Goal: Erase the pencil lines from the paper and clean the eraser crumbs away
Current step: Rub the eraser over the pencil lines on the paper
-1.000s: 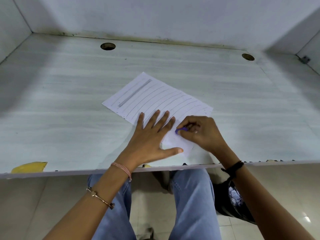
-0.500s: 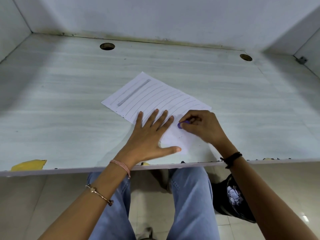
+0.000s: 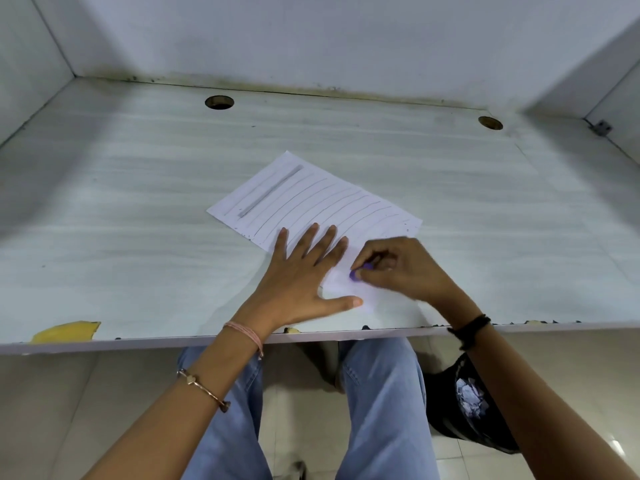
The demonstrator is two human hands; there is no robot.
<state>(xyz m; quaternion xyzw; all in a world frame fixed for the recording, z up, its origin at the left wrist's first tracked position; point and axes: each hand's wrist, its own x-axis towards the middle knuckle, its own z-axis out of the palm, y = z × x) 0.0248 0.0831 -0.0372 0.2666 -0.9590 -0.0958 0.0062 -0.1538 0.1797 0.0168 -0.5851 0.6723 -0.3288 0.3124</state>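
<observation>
White paper (image 3: 311,199) lies slanted on a pale, streaky desk (image 3: 138,202), close to the front edge. Thin grey pencil lines (image 3: 332,202) run across the far part of the paper. One thick grey stripe (image 3: 270,192) sits near the far left corner. The part of the paper by the hands looks blank.

The left hand (image 3: 304,275) lies flat on the near left part of the paper and presses it down. Its fingers are straight and spread a little. The thumb sticks out to the right.

The right hand (image 3: 398,268) is just beside it, over the right part of the paper, and looks a bit blurry. Its fingers are curled. The thumb and fingertips pinch a small purple eraser (image 3: 356,273). The eraser touches the paper, just right of the left hand's pointer finger and above its thumb.

At the back of the desk there is a round hole (image 3: 219,102) on the left and a second hole (image 3: 490,123) on the right. A yellow scrap (image 3: 65,331) sits on the front edge, far to the left. A small metal bracket (image 3: 601,127) is on the right wall.

The left arm wears a pink band (image 3: 242,332) and a thin gold bracelet (image 3: 204,389). The right wrist wears a black band (image 3: 469,329). Under the desk are blue jeans (image 3: 384,410) and a black bag (image 3: 464,410) on the floor to the right.
</observation>
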